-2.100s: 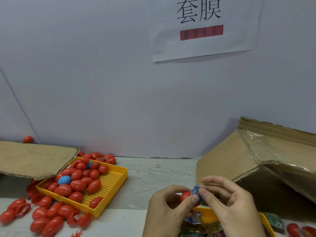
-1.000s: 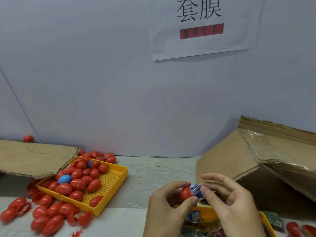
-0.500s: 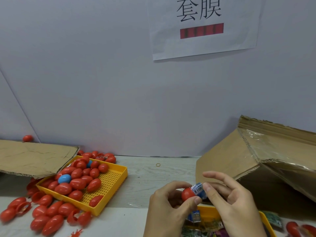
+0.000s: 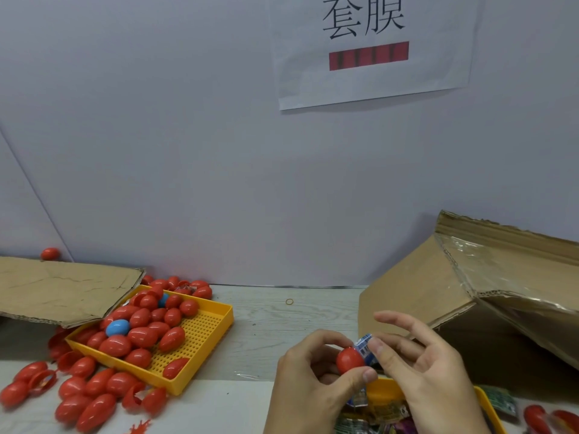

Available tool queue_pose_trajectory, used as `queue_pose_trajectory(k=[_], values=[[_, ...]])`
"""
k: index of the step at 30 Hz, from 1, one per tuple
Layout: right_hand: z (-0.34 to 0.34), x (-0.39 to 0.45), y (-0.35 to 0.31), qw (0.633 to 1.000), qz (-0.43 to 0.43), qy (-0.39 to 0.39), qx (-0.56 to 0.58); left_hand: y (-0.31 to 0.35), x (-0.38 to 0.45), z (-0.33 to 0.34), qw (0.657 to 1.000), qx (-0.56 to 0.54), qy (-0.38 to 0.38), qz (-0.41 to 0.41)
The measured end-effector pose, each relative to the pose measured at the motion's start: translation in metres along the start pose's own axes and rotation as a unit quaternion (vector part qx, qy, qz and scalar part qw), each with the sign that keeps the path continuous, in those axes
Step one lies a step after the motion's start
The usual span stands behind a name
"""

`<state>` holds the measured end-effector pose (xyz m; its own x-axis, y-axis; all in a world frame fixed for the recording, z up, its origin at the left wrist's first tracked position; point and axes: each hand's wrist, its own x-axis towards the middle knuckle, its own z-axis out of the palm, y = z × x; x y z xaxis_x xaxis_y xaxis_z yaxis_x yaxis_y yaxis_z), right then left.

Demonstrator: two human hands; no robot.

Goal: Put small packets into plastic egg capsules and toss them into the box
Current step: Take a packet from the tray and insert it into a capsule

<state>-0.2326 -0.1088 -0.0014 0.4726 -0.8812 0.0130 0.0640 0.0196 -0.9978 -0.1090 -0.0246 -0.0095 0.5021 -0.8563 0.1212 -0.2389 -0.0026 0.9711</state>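
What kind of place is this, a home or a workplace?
Probably a small packing workstation: a printed sign on the partition, a yellow tray heaped with red capsules, and an open cardboard box.

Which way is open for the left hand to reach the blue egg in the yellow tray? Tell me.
Probably yes, once freed: the left hand grips a red capsule. The blue egg lies on top of the yellow tray, uncovered, with bare table between.

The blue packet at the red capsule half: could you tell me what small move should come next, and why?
Probably the right hand should push the blue packet deeper into the red capsule half that the left hand grips. The packet sticks out past the rim, so the capsule could not close yet.
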Motion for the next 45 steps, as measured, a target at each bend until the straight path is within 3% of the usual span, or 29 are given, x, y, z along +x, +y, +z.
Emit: queue_pose_trajectory(k=[15, 25, 28, 33, 38, 45], values=[[0.001, -0.002, 0.003, 0.998, -0.019, -0.015, -0.053, -0.007, 0.001, -0.001, 0.996, 0.077, 0.002, 0.036], [0.004, -0.005, 0.003, 0.991, -0.099, -0.011, -0.09, -0.009, 0.0, 0.004, 0.996, 0.054, 0.043, 0.059], [0.007, -0.006, 0.006, 0.974, -0.172, 0.005, -0.146, -0.006, 0.001, 0.003, 0.996, -0.007, 0.081, 0.037], [0.015, -0.006, 0.013, 0.907, -0.28, -0.001, -0.314, 0.001, 0.001, 0.004, 0.992, -0.106, 0.074, -0.009], [0.012, -0.002, 0.015, 0.853, -0.344, 0.001, -0.392, 0.001, 0.0, 0.009, 0.992, -0.112, 0.054, -0.023], [0.009, -0.001, 0.017, 0.86, -0.374, 0.023, -0.346, 0.001, 0.0, 0.011, 0.991, -0.124, 0.041, -0.04]])
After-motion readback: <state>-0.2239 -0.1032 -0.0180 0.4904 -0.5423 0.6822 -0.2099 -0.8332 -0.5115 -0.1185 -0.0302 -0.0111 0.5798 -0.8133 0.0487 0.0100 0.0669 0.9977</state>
